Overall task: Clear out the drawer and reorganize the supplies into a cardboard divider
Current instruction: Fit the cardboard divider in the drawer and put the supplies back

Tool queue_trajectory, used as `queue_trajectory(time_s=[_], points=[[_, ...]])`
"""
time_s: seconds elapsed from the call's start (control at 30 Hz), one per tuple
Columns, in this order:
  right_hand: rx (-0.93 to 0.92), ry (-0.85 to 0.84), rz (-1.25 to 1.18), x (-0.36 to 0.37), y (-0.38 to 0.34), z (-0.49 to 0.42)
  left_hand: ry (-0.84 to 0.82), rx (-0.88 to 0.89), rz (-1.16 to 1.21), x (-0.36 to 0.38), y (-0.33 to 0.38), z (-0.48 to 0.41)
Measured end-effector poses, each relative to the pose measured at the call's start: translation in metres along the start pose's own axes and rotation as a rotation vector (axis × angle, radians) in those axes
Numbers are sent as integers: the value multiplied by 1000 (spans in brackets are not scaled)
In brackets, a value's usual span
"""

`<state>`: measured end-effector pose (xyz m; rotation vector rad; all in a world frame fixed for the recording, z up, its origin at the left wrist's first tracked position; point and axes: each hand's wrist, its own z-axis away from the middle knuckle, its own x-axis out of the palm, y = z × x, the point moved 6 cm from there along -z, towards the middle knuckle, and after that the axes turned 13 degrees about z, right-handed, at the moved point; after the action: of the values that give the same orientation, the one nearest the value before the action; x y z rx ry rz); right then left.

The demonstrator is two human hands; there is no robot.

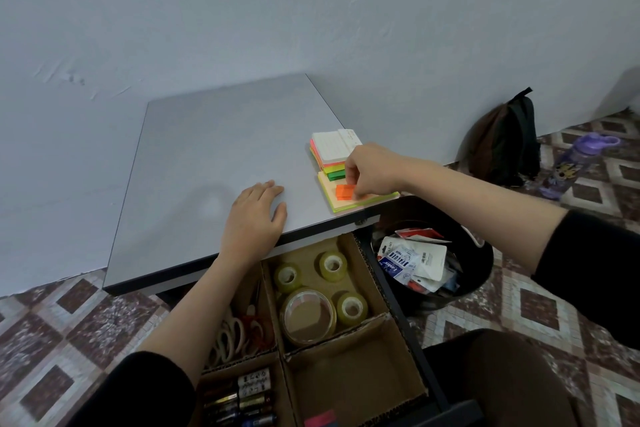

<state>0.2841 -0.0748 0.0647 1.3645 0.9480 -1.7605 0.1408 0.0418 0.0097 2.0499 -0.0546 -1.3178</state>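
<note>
My right hand (372, 168) pinches a small orange sticky-note pad (344, 192) that lies on a peach and yellow pad (332, 199) at the desk's right front corner. Behind it sits a stack of coloured note pads (327, 152) with a white lined one on top. My left hand (254, 215) rests flat on the grey desk top (214, 149) near the front edge. Below, the open drawer holds a cardboard divider (384, 315): tape rolls (313, 305) in one cell, scissors (239, 329) to the left, batteries (242, 399) at the front left, a pink pad (320, 419) in the front right cell.
A black bin (485, 274) with crumpled packaging stands on the floor right of the drawer. A dark backpack (502, 146) leans on the wall, and a purple water bottle (575, 163) stands beside it. The floor is patterned tile.
</note>
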Motion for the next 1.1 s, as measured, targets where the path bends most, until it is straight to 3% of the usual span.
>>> queue_trajectory(time_s=[0.27, 0.47, 0.97, 1.1], points=[[4, -21, 31, 1, -2, 0, 0, 4, 17, -1, 2, 1], [19, 120, 140, -7, 10, 2, 15, 8, 15, -2, 3, 0], [-47, 163, 36, -8, 8, 7, 60, -5, 63, -5, 2, 1], [-55, 160, -9, -7, 11, 9, 160, 29, 139, -12, 16, -8]])
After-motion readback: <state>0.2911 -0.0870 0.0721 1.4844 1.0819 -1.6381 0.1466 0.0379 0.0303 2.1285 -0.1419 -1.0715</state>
